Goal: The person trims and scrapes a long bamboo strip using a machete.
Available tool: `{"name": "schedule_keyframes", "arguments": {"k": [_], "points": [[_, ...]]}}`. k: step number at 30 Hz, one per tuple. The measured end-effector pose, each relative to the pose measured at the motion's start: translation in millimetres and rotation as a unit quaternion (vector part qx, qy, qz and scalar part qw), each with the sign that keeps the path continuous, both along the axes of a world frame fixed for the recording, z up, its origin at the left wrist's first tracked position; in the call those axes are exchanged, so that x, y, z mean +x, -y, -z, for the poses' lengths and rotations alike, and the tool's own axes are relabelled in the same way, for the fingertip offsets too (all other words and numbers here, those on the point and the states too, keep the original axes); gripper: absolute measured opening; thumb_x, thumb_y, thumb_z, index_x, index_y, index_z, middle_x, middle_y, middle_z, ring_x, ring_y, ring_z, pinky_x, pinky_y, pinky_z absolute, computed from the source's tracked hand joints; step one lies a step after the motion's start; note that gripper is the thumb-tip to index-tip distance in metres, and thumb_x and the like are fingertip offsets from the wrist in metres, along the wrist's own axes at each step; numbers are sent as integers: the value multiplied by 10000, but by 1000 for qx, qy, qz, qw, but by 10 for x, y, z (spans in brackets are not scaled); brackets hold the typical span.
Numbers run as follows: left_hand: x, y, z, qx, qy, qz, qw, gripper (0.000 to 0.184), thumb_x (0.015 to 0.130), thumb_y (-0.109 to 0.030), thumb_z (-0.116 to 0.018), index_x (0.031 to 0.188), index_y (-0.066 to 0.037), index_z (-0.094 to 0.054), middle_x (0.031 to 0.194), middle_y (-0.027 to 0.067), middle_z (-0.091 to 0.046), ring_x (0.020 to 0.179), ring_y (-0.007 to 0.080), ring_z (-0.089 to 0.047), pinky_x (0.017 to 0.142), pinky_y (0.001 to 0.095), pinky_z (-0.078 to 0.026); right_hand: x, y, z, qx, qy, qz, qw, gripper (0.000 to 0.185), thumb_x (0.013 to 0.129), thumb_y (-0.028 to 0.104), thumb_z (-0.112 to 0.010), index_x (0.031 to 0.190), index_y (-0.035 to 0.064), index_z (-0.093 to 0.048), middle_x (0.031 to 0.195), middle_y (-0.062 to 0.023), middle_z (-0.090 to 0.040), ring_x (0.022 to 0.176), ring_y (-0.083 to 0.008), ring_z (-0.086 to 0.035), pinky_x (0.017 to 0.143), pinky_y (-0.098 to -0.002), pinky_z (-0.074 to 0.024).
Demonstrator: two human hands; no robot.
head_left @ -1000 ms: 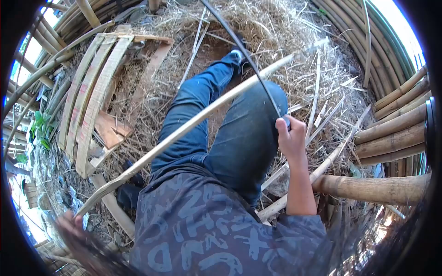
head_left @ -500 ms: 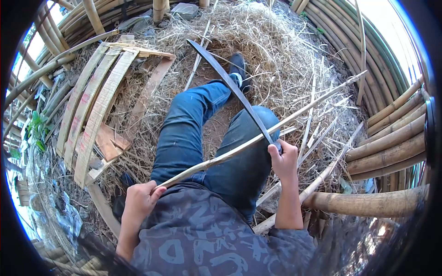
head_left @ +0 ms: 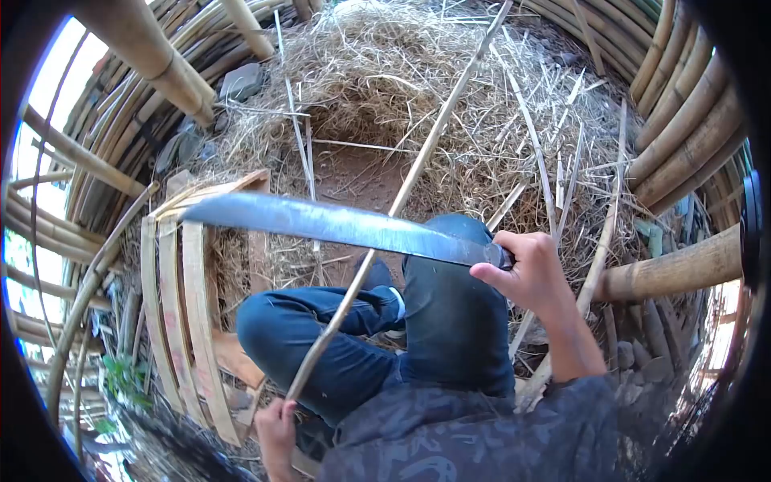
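My right hand [head_left: 526, 269] is closed round the handle of a machete [head_left: 337, 225], at the right of the view. Its long, shiny blade reaches left above my knees, toward the wooden pallet. At the bottom, my left hand [head_left: 275, 426] grips the lower end of a long bamboo strip [head_left: 430, 145]. The strip slants up and to the right, away from me. Blade and strip cross near the middle; whether they touch, I cannot tell.
Left of my legs leans a slatted wooden pallet [head_left: 173, 313]. Dry straw [head_left: 377, 88] and loose split strips cover the ground ahead. Thick bamboo poles [head_left: 675, 261] stick out at the right, and more bamboo [head_left: 152, 60] stands at the upper left.
The machete has swung from pointing up and forward to lying across to the left. The bamboo strip has turned steeper, its far end now at the top. My left leg has folded inward.
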State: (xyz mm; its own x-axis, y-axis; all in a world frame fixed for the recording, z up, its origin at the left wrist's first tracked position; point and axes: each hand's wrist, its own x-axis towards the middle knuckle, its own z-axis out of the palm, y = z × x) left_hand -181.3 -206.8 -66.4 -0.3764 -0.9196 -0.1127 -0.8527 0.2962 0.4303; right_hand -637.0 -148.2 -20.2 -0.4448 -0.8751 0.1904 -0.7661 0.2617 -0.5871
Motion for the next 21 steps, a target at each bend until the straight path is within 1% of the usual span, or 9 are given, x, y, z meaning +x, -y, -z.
{"name": "schedule_keyframes", "arguments": {"k": [1, 5, 7, 8, 9, 11, 14, 19, 21], "points": [[-13, 10, 16, 101, -18, -34, 994, 492, 952, -381, -567, 656, 3, -485, 541, 196, -454, 489, 370, -477, 475, 415, -350, -16, 57, -58, 10, -22, -18, 1000, 694, 741, 696, -651, 660, 8, -607, 509, -135, -533, 514, -321, -609, 518, -379, -481], [-101, -27, 170, 110, -82, -27, 990, 476, 944, -374, -583, 659, -5, -491, 547, 195, -466, 477, 374, -456, 468, 420, -351, -128, 258, -166, 77, -113, -33, 990, 689, 734, 712, -644, 636, 31, -614, 507, -119, -551, 511, -302, -621, 508, -377, -492], [-115, -33, 260, 160, -125, -18, 979, 447, 925, -368, -614, 673, -18, -496, 550, 188, -467, 468, 372, -452, 461, 413, -368, -178, 308, -101, 73, -141, -35, 987, 688, 735, 715, -640, 623, 37, -604, 504, -115, -550, 506, -300, -619, 500, -375, -490], [-594, 114, -366, 460, 165, -186, 853, 565, 968, -492, -457, 1453, -209, -398, 1496, 41, -379, 1358, 235, -357, 1119, 388, -305, -194, 317, -56, 73, -163, -35, 983, 686, 736, 717, -636, 609, 44, -595, 502, -111, -549, 501, -297, -618, 492, -373, -487], [-575, 117, -326, 462, 164, -182, 852, 565, 968, -492, -457, 1453, -209, -398, 1496, 41, -379, 1358, 235, -357, 1119, 388, -305, -205, 318, -29, 76, -165, -33, 983, 686, 736, 717, -636, 609, 44, -595, 502, -111, -549, 501, -297, -618, 492, -373, -487], [-407, -2, -257, 420, 161, -58, 892, 496, 992, -427, -425, 1424, -185, -445, 1479, 36, -400, 1344, 257, -377, 1107, 387, -318, -200, 285, 15, 53, -110, -34, 992, 679, 707, 684, -685, 643, 12, -605, 510, -132, -514, 509, -316, -605, 484, -383, -451], [-355, -41, -6, 320, 22, 11, 947, 454, 986, -421, -442, 1365, -173, -450, 1403, 48, -404, 1273, 267, -384, 1055, 388, -324, -140, 205, -74, 73, -90, -20, 993, 671, 717, 677, -681, 646, 14, -608, 516, -135, -519, 517, -325, -606, 485, -387, -452], [-362, -110, 148, 280, -17, 51, 959, 391, 975, -412, -470, 1266, -151, -457, 1277, 68, -412, 1156, 284, -395, 967, 391, -333, -134, -26, -8, 62, -71, 9, 996, 650, 724, 658, -687, 628, 22, -591, 510, -143, -511, 520, -342, -596, 489, -397, -455], [-363, -155, 192, 271, -22, 62, 960, 369, 971, -408, -482, 1227, -143, -460, 1227, 76, -415, 1108, 290, -399, 932, 392, -337, -170, -106, 50, 84, -104, -7, 991, 682, 753, 720, -611, 602, 55, -583, 476, -118, -536, 489, -313, -613, 477, -395, -486]]}}
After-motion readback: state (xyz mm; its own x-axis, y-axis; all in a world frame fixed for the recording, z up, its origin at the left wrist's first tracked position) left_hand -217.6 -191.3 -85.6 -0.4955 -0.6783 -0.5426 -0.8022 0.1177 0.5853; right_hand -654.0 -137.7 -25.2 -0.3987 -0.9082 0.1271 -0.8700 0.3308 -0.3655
